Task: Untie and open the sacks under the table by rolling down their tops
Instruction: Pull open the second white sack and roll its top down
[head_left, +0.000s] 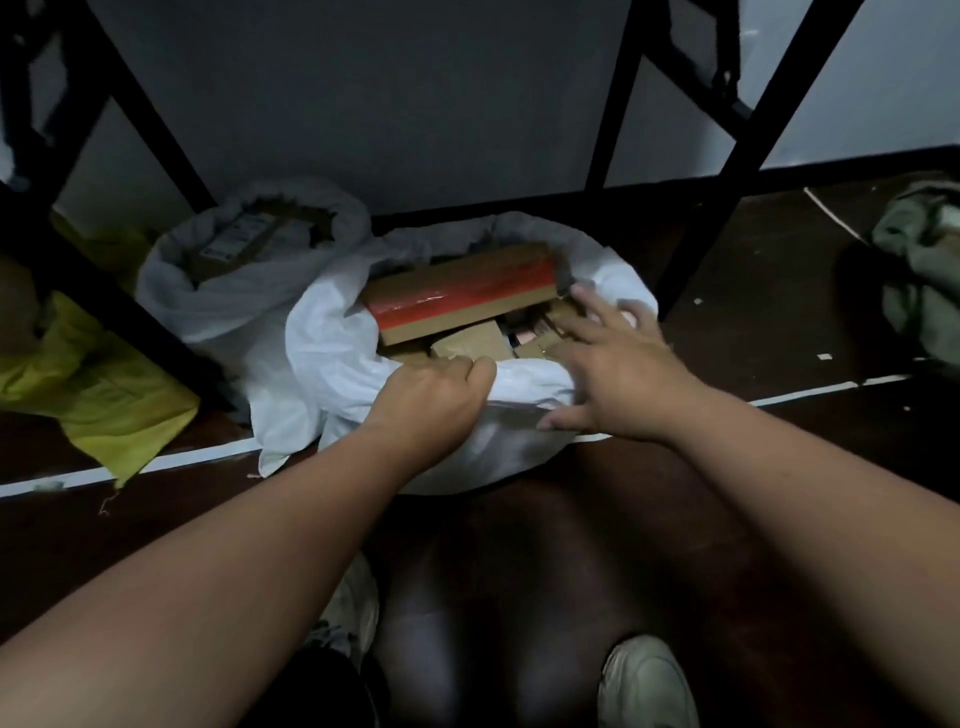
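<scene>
A white woven sack (332, 343) stands open on the floor under the table, its top rolled down into a thick rim. Inside lie cardboard boxes, the largest (462, 293) wrapped with red tape. My left hand (431, 395) grips the near rim of the sack, fingers curled over the fold. My right hand (608, 374) lies on the rim's near right part with fingers spread, the fingertips reaching toward the boxes. A second white sack (228, 280) stands behind to the left, also open with a rolled rim and a labelled carton (244, 236) showing.
Black table legs (717, 171) slant down on both sides of the sacks. A yellow-green sack (98, 384) lies at the left. A grey-green cloth bundle (919, 249) sits far right. White tape (197, 457) runs across the dark floor. My shoe (644, 680) is at the bottom.
</scene>
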